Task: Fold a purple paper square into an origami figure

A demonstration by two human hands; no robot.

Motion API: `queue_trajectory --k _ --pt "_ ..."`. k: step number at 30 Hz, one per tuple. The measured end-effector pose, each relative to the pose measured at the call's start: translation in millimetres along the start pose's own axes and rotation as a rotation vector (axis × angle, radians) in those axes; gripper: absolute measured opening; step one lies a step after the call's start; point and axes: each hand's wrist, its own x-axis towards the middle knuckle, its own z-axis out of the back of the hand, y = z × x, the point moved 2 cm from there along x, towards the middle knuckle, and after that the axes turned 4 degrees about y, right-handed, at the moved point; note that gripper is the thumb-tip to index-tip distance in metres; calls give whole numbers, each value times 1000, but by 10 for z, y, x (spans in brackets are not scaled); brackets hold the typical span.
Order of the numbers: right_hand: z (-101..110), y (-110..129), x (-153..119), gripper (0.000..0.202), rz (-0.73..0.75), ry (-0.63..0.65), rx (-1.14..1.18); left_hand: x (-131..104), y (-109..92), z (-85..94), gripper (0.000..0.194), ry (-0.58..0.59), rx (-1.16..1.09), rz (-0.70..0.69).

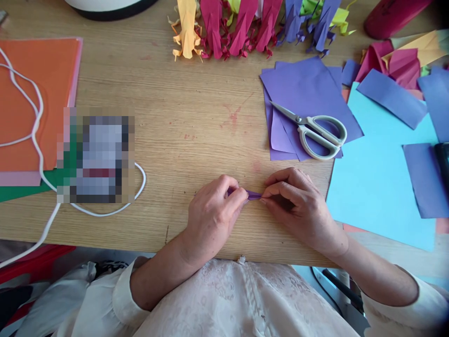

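Between my two hands, just above the table's near edge, is a small narrow piece of folded purple paper (254, 195). My left hand (216, 213) pinches its left part, and the fingers hide much of it. The fingertips of my right hand (302, 206) close on the pointed right end. Beyond my right hand, grey-handled scissors (321, 135) lie on a stack of purple paper sheets (315, 89), blades pointing to the upper left.
Folded paper figures (242, 28) in orange, crimson and purple line the far edge. On the right are light blue paper (375, 187) and purple pieces (391, 98). Orange sheets (38, 107), a white cable (38, 117) and a blurred-out device (100, 159) lie left. A red cylinder (393, 16) is at the back right.
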Motion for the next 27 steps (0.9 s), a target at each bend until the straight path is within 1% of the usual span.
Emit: queue_trajectory --k 9,15,22,25,27 --pt "-5 9 36 10 -4 5 -17 7 -4 -11 11 -14 27 -3" --pt "-35 21 32 9 -36 -22 -30 29 -8 -12 14 8 20 11" --pt "-57 58 48 8 -61 -9 -86 64 -8 -22 14 8 -25 28" --pt "-13 46 -14 8 -43 -26 -50 67 8 -37 12 4 -52 29" --pt "16 33 -114 10 -25 -41 -24 64 19 -47 10 -3 -64 24"
